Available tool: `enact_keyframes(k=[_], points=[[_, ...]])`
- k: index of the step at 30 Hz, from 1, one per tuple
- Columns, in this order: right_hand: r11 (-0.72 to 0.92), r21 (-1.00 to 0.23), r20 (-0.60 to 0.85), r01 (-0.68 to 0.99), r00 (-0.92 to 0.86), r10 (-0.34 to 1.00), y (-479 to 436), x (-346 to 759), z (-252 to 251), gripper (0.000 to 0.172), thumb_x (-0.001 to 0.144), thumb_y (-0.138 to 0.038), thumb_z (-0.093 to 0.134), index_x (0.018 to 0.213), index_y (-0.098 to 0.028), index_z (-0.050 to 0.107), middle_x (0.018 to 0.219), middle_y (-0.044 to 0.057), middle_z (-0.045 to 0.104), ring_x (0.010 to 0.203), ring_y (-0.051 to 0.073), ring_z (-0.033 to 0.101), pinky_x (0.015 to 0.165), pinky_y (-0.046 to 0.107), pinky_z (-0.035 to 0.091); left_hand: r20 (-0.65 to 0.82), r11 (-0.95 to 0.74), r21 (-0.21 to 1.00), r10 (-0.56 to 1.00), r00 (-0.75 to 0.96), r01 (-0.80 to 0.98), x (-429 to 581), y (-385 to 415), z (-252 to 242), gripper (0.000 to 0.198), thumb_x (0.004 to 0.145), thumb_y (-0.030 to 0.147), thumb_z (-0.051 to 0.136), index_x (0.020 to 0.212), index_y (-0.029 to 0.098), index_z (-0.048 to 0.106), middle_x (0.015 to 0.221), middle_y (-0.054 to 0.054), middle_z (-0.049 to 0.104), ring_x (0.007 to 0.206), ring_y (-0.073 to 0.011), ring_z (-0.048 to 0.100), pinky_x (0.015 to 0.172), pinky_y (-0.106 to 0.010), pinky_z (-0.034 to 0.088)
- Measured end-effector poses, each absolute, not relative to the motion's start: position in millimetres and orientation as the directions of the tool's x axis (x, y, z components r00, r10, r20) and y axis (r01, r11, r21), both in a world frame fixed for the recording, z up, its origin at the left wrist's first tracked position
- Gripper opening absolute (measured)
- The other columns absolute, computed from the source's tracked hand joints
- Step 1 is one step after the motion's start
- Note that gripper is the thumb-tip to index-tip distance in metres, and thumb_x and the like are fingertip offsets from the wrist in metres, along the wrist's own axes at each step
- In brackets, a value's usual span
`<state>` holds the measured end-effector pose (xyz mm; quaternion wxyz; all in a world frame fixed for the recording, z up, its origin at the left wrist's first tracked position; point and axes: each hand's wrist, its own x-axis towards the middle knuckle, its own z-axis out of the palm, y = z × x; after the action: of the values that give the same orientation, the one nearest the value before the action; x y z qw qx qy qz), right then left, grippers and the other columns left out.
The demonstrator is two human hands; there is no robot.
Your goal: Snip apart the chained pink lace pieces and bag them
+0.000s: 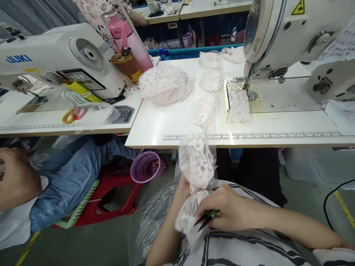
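Lace strip (197,159), white and long: where is it?

"It lies over the white table (163,123), just left of the big sewing machine (288,37). Then it hangs over the near edge and comes down to both hands."

"What else is on the table?"

"A puffy lace heap (166,83) sits left of the strip. On the right, a small lace piece (239,109) lies near the needle."

"And the hands?"

"The left hand (185,183) is under the strip. Lace hides most of it, so I can't tell how tight it holds. The right hand (226,207) is near it, on the right, with its fingers curled round little black and green snips (208,217)."

"How do you do this bit well?"

"I'd keep the left hand under the lace and spread it softly. Don't pull hard, because the thin net might rip. The snips' tips are very near the lace, so I'd point them away while the fingers move. Close them only when you can see just what is between them. A small, slow snip seems safest."
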<state>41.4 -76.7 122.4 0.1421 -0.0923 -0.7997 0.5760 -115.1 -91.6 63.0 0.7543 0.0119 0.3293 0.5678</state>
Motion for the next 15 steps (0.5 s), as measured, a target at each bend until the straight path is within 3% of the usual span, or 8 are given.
enact_keyframes(k=[3, 5, 7, 11, 15], points=[[0.204, -0.977, -0.011, 0.067, -0.965, 0.262, -95.2, 38.0, 108.7, 0.022, 0.075, -0.008, 0.069, 0.094, -0.017, 0.072, 0.083, 0.001, 0.071, 0.074, 0.013, 0.066, 0.066, 0.018, 0.046, -0.403, 0.385, 0.353, 0.885, 0.233, -0.853, -118.4, -86.6, 71.6, 0.042, 0.09, 0.038, 0.045, 0.123, 0.015, 0.057, 0.126, -0.007, 0.061, 0.115, -0.02, 0.057, 0.102, -0.032, 0.042], [0.18, -0.981, -0.018, 0.069, -0.962, 0.271, -95.7, 37.9, 106.8, 0.015, 0.081, -0.02, 0.07, 0.096, -0.017, 0.072, 0.085, 0.002, 0.07, 0.075, 0.014, 0.065, 0.067, 0.019, 0.046, -0.389, 0.418, 0.355, 0.88, 0.274, -0.836, -122.0, -91.2, 74.8, 0.06, 0.083, 0.055, 0.052, 0.124, 0.011, 0.056, 0.119, -0.011, 0.063, 0.11, -0.0253, 0.059, 0.099, -0.037, 0.044], [0.154, -0.988, 0.051, -0.004, -0.951, 0.304, -87.2, 42.7, 112.5, 0.023, 0.084, -0.031, 0.07, 0.102, -0.019, 0.07, 0.092, 0.004, 0.069, 0.082, 0.015, 0.064, 0.074, 0.022, 0.046, -0.378, 0.452, 0.363, 0.871, 0.315, -0.815, -123.7, -101.3, 71.9, 0.078, 0.068, 0.065, 0.065, 0.12, 0.007, 0.057, 0.107, -0.014, 0.067, 0.108, -0.0311, 0.06, 0.096, -0.042, 0.046], [0.07, -0.989, 0.148, -0.131, -0.834, 0.532, -53.0, 66.9, 126.5, 0.032, 0.095, -0.043, 0.053, 0.109, -0.019, 0.067, 0.096, 0.006, 0.066, 0.087, 0.017, 0.061, 0.077, 0.027, 0.047, -0.392, 0.475, 0.39, 0.861, 0.325, -0.789, -122.9, -128.8, 57.0, 0.07, 0.058, 0.047, 0.081, 0.113, 0.008, 0.062, 0.105, -0.014, 0.068, 0.106, -0.031, 0.061, 0.09, -0.037, 0.05], [0.145, -0.969, -0.062, 0.201, -0.762, 0.645, -21.1, 87.6, 113.6, 0.036, 0.099, -0.043, 0.043, 0.11, -0.019, 0.068, 0.091, 0.006, 0.064, 0.084, 0.018, 0.059, 0.075, 0.028, 0.045, -0.418, 0.479, 0.388, 0.853, 0.313, -0.787, -120.3, -148.1, 51.9, 0.061, 0.063, 0.039, 0.08, 0.114, 0.01, 0.064, 0.115, -0.016, 0.066, 0.097, -0.0295, 0.065, 0.085, -0.038, 0.053]])
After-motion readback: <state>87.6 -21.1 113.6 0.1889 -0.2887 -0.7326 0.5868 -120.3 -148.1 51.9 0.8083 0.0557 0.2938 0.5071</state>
